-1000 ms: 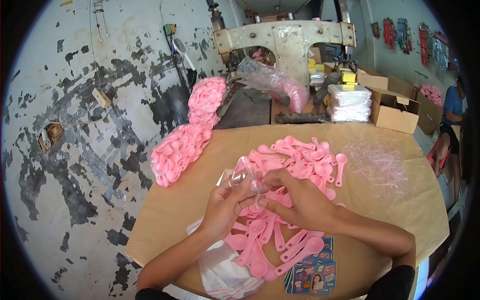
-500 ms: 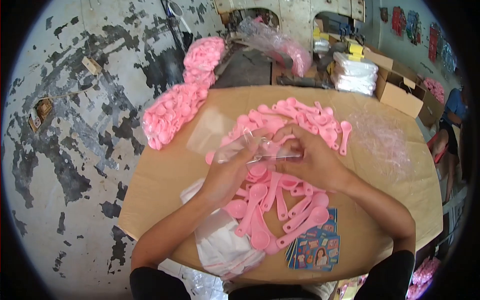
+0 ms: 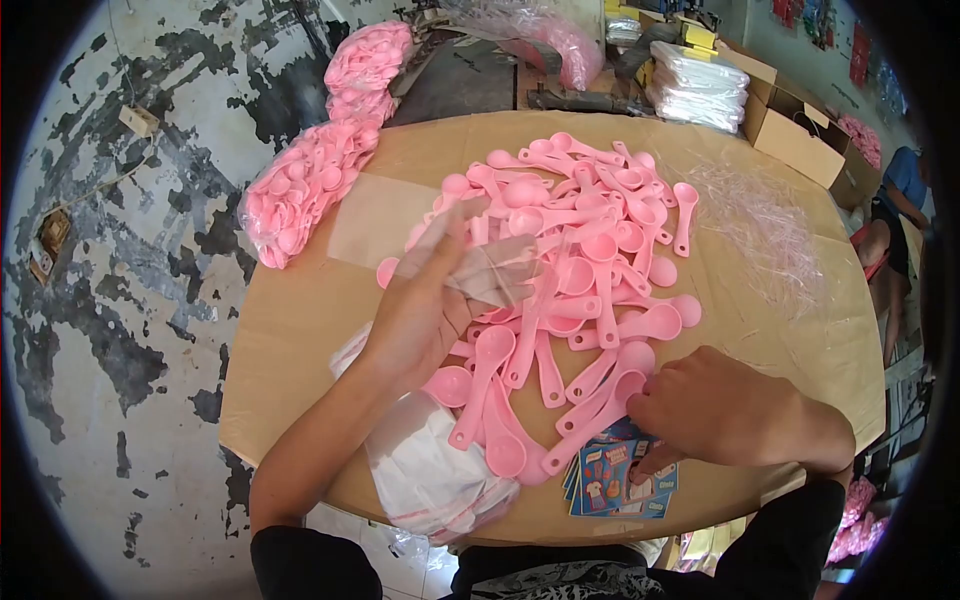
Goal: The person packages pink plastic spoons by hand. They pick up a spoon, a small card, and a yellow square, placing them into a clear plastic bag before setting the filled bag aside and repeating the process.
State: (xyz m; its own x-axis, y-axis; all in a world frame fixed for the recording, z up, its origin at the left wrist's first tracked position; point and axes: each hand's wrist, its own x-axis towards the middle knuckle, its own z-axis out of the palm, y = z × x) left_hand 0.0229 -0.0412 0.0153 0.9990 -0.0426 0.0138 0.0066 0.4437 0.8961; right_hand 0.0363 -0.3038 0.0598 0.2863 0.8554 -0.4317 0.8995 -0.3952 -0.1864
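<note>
My left hand (image 3: 425, 305) is closed on a clear plastic bag (image 3: 495, 272), held above the left side of a pile of pink spoons (image 3: 600, 245). Down at the lower right, my right hand (image 3: 715, 410) reaches over a stack of blue printed cards (image 3: 605, 485). Its thumb and fingers pinch a card at the top of the stack, partly covering it. Several spoons lie right beside that hand, their round bowls close to its fingertips.
A white plastic sack (image 3: 430, 470) lies at the front left. Bagged pink spoons (image 3: 310, 185) stand along the left edge. Clear strands (image 3: 765, 235) spread on the right. Stacked clear packets (image 3: 697, 85) and a cardboard box (image 3: 795, 145) sit behind. A seated person (image 3: 900, 200) is at far right.
My right hand has left the plastic bag and moved down to the cards. My left hand still holds the bag, now farther left. The view has tilted downward.
</note>
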